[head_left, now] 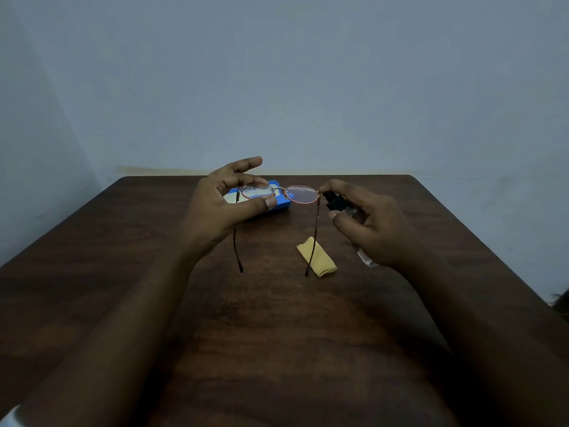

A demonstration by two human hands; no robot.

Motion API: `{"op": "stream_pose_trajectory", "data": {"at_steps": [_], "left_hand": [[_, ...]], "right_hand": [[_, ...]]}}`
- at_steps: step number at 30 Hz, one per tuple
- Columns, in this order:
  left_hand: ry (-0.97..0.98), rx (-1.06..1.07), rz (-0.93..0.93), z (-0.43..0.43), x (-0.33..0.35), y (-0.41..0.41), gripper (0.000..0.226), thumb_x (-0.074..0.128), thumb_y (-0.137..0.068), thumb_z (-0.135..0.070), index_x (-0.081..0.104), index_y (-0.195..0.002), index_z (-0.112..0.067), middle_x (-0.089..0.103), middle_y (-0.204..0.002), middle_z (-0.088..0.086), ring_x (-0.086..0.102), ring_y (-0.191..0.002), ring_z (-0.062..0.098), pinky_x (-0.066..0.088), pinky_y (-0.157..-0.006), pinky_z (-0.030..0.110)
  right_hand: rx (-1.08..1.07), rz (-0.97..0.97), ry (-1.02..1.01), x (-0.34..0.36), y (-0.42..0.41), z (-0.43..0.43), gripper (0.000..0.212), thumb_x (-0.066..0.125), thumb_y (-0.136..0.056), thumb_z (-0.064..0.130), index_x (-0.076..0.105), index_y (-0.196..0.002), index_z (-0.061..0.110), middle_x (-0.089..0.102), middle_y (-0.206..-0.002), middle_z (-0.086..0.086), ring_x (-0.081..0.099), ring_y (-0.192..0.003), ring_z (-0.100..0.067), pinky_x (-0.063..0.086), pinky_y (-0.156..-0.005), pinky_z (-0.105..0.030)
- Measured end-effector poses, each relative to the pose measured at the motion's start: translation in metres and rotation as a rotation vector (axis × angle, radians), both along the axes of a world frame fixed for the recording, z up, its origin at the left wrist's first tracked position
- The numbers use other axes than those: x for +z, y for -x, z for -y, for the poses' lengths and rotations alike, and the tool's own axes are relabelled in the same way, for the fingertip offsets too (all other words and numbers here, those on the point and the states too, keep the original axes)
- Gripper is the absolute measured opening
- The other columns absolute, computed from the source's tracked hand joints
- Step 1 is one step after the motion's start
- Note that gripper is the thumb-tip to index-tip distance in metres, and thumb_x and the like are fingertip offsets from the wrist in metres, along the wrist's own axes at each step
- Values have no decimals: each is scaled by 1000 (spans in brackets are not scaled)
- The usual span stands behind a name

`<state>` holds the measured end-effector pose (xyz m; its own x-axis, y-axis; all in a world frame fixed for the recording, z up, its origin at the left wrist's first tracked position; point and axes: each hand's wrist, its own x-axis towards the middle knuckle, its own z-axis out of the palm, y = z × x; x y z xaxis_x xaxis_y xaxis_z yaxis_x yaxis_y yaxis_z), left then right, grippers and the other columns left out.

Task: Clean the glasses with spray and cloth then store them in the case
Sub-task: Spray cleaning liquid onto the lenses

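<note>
Table (277, 334), dark wood. Glasses (279, 188): my left hand (215, 208) pinches them, crosswise. Spray (365, 257): right hand (375, 232) grips it, nozzle (332, 201) beside the lens (303, 195).

case (281, 205) lies on the table (277, 334) behind the glasses (303, 195), cloth (318, 260) nearer, spray bottle (334, 202) to the right.

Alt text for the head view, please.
A left hand pinches open glasses by one lens above a dark wooden table, while the right hand holds a small spray bottle, its black nozzle close to the other lens. A folded yellow cloth and a blue case lie on the table.
</note>
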<state>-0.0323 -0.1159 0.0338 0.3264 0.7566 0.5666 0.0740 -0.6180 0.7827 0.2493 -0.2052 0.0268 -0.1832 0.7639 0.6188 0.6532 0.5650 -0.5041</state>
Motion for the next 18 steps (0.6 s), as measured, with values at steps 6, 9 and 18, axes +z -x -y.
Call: {"op": "stream_pose_trajectory", "data": {"at_steps": [6, 9, 18], "left_hand": [[93, -17, 88, 1, 0, -2, 37, 89, -73, -41, 85, -105, -22, 67, -146, -11, 64, -133, 8, 52, -113, 52], [163, -25, 161, 1, 1, -4, 33, 87, -73, -42, 87, -101, -25, 70, -142, -11, 66, -131, 6, 53, -107, 35], [485, 56, 436, 14, 0, -27, 25, 89, -66, -40, 87, -87, -27, 79, -123, -12, 71, -114, -3, 47, -91, 27]], "right_hand": [[-8, -12, -1, 0, -1, 0, 46, 61, -99, 26, 56, -141, 41, 67, -93, 26, 68, -71, -4, 45, -64, -9], [-35, -5, -15, -3, -2, -1, 48, 61, -99, 28, 53, -144, 42, 68, -96, 24, 67, -72, -5, 44, -66, -8], [-85, 123, -467, 1, 22, 14, 47, 60, -102, 20, 52, -149, 14, 68, -110, -5, 67, -92, -22, 55, -79, -39]]}}
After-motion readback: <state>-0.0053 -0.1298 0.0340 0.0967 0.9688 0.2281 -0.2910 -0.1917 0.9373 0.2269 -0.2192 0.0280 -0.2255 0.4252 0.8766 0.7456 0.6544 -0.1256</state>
